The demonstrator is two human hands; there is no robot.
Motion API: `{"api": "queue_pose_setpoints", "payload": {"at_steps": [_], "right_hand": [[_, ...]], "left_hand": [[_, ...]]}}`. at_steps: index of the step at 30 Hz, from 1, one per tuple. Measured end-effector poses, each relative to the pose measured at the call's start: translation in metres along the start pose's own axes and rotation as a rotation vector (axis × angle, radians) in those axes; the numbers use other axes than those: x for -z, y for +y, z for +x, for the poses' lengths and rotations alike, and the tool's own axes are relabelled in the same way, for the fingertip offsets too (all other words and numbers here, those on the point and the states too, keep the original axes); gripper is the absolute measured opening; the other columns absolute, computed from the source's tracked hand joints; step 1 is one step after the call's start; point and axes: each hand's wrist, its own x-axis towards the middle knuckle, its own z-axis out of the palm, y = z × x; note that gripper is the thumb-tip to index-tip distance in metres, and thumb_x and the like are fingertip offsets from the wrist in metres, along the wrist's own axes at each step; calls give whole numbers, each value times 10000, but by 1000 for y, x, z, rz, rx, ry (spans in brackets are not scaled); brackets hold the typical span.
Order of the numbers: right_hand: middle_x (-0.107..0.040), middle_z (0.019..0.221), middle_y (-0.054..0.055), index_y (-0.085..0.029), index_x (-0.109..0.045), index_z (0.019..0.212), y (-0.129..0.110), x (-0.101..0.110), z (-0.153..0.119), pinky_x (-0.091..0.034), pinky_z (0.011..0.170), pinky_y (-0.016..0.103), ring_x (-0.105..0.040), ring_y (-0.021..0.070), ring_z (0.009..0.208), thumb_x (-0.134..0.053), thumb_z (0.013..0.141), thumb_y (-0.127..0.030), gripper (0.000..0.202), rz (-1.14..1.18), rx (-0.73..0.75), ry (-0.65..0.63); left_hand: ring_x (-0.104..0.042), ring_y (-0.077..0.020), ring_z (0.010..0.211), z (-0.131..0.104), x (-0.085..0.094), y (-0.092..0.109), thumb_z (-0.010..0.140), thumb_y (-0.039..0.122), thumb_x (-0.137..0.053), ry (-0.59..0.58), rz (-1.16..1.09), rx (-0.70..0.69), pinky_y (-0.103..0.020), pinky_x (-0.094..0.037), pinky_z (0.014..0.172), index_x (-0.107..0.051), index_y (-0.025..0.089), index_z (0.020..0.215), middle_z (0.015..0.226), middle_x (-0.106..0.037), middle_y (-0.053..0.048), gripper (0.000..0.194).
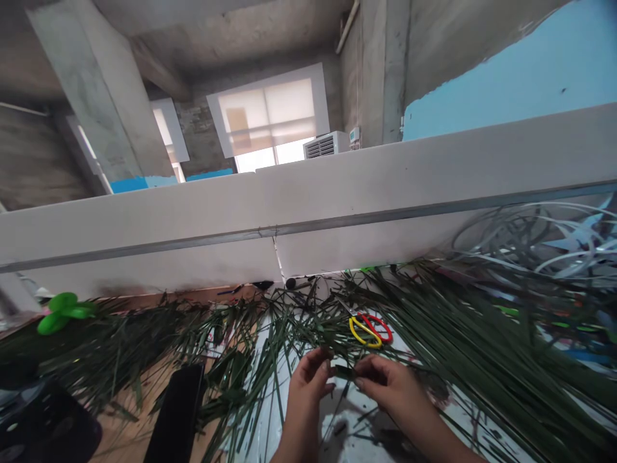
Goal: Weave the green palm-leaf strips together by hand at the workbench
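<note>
Between my two hands a short green leaf strip [344, 372] is stretched, low over the white sheet on the table. My left hand [311, 379] is closed, thumb and fingers pinching its left end. My right hand [380, 381] pinches the right end. Just beyond my right hand lie scissors [369, 329] with one yellow and one red handle, their blades partly covered by leaf scraps. Cut leaf strips [270, 341] are scattered around both hands. A thick bundle of long green leaves [463, 334] spreads out on the right.
A black phone [176, 411] lies left of my hands, near a dark container [43, 418]. A green balloon-like object [62, 313] sits at far left. A white partition [313, 193] borders the table's back. Tangled pale cables or tubing [540, 238] lie at right.
</note>
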Motion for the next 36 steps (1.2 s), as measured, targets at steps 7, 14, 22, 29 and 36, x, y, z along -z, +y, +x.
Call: {"api": "queue_pose_setpoints", "payload": {"at_steps": [7, 14, 22, 29, 36], "right_hand": [[-701, 749, 16, -199, -684, 782, -16, 0, -12, -453, 652, 284, -633, 200, 707, -573, 811, -210, 115, -307, 151, 10], [-717, 815, 16, -222, -711, 854, -25, 0, -18, -464, 695, 294, -650, 205, 757, -582, 885, -273, 142, -368, 228, -96], [-693, 987, 61, -227, -729, 953, 12, 27, 6, -459, 826, 355, -646, 246, 919, -531, 880, -235, 212, -625, 201, -25], [-646, 820, 25, -216, -671, 718, 24, 25, 8, -390, 735, 333, -599, 236, 809, -544, 757, -151, 149, -604, 155, 1], [-645, 739, 15, -204, -629, 758, 19, 34, 19, -428, 682, 336, -587, 217, 727, -568, 763, -313, 125, -226, 40, 89]], "left_hand": [[-635, -246, 859, -8, -7, -1, 595, 480, -850, 26, 115, -74, -293, -473, 677, -731, 173, 899, 975, -727, -112, 448], [-623, -210, 808, -6, -4, 2, 638, 446, -838, 48, 69, -91, -267, -464, 650, -750, 160, 906, 930, -736, -102, 402], [-510, -99, 529, 8, 6, -3, 568, 376, -864, 84, -2, -22, -215, -384, 530, -729, 145, 836, 678, -659, -17, 379], [-543, -117, 569, 11, 8, -9, 566, 400, -857, 52, 37, -11, -227, -416, 546, -699, 154, 827, 741, -677, -39, 392], [-506, -105, 525, 17, 14, -11, 596, 439, -809, 141, 198, -26, -190, -308, 448, -617, 199, 794, 627, -554, 40, 366]]}}
